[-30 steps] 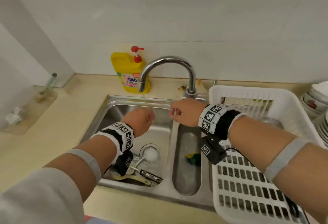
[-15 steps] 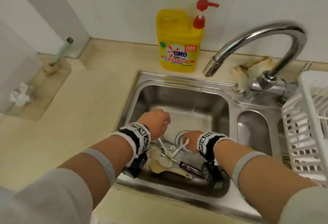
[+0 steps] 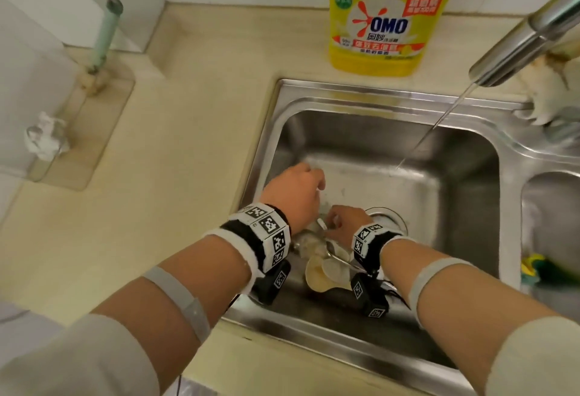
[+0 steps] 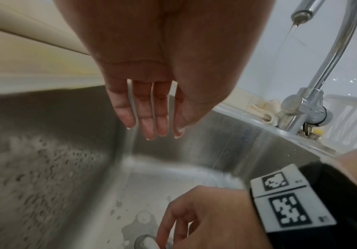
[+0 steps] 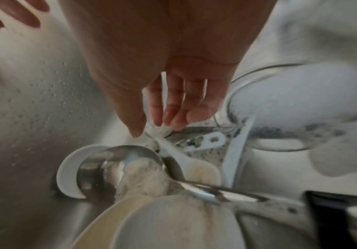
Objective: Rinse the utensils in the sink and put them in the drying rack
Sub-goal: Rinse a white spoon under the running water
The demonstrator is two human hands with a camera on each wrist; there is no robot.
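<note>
Several foamy utensils (image 3: pixel 326 265) lie piled at the near side of the steel sink (image 3: pixel 361 94): a metal ladle (image 5: pixel 120 161), a white spoon (image 5: pixel 179 158), a white paddle (image 5: pixel 211 140) and a black-handled knife (image 5: pixel 333 210). My right hand (image 3: pixel 332 220) (image 5: pixel 150 128) reaches down onto the pile and pinches the tip of the white spoon's handle between thumb and fingers. Just left of it, my left hand (image 3: pixel 309 182) (image 4: pixel 152 131) hangs over the sink floor with straight fingers and holds nothing. The white drying rack (image 4: pixel 348 118) shows only behind the tap.
The faucet (image 3: pixel 518 41) runs a thin stream (image 3: pixel 433 125) onto the sink's far floor. A yellow detergent bottle (image 3: pixel 386 19) stands behind the sink. The foamy drain (image 3: pixel 392 216) is beside my right wrist. A green-yellow sponge (image 3: pixel 533 267) lies in the small right basin.
Both hands have come down from the tap into the sink. My right hand has settled on the white spoon's handle, and the view has moved closer.
</note>
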